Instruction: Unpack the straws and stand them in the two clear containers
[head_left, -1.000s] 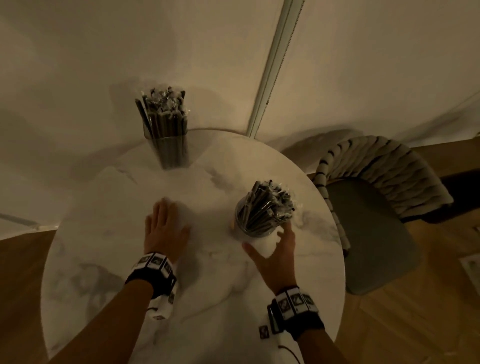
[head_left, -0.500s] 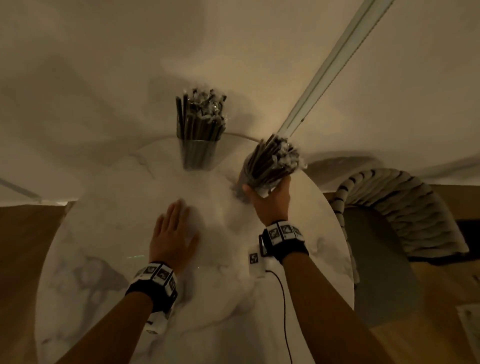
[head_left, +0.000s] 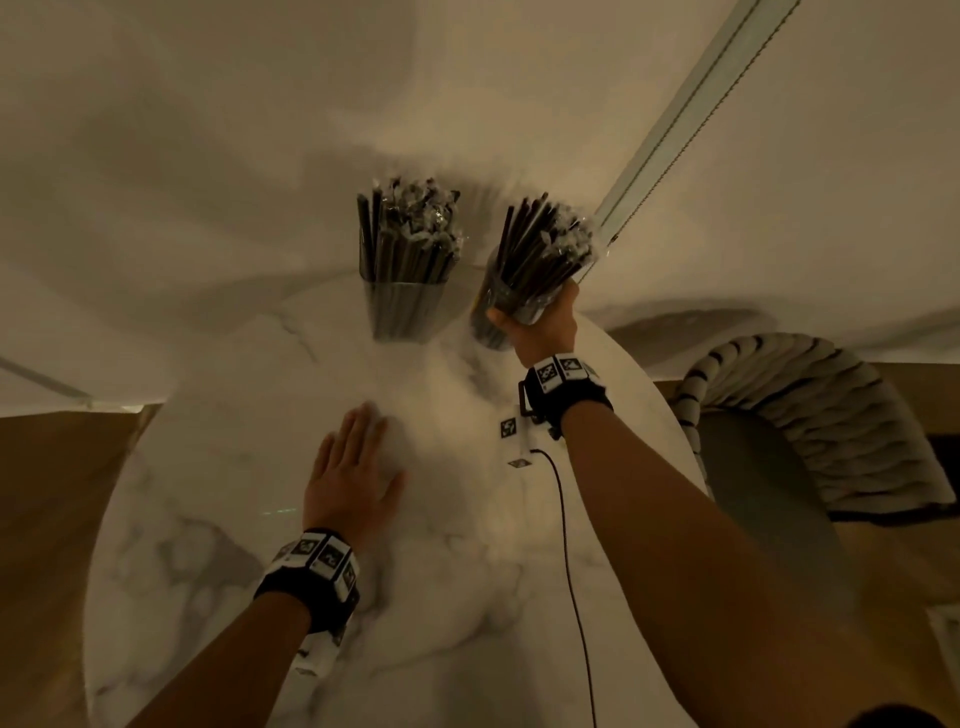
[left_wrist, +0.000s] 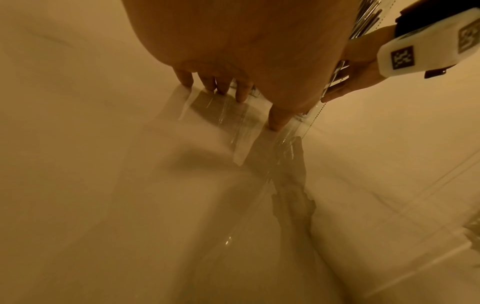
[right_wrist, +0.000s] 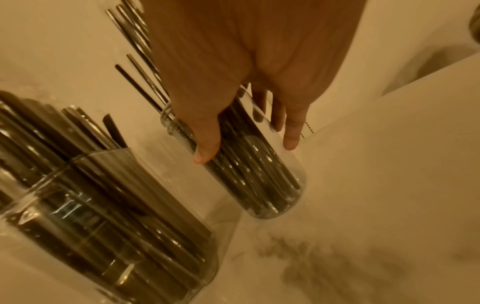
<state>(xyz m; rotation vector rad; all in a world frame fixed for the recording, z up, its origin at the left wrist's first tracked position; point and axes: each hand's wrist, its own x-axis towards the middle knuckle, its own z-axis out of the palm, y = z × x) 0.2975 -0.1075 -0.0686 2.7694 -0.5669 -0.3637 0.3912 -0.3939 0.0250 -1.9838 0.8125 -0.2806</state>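
Two clear containers packed with dark straws are at the far edge of the round marble table (head_left: 208, 519). The left container (head_left: 405, 306) (right_wrist: 109, 226) stands by the wall. My right hand (head_left: 540, 322) (right_wrist: 246, 148) grips the right container (head_left: 511, 301) (right_wrist: 259, 174), tilted, thumb on one side and fingers on the other, just right of the first one. My left hand (head_left: 353, 467) (left_wrist: 233, 96) lies flat with straight fingers on the table's middle, over what looks like clear plastic wrapping (left_wrist: 233, 123).
A woven-back chair (head_left: 810, 415) stands right of the table. A white wall with a blind track and bead chain (head_left: 675, 119) is close behind the containers. A thin black cable (head_left: 571, 571) runs from my right wristband across the table.
My right hand has taken hold of the right container near the table's front right and carried it to the far edge beside the left container. The left hand stays flat.
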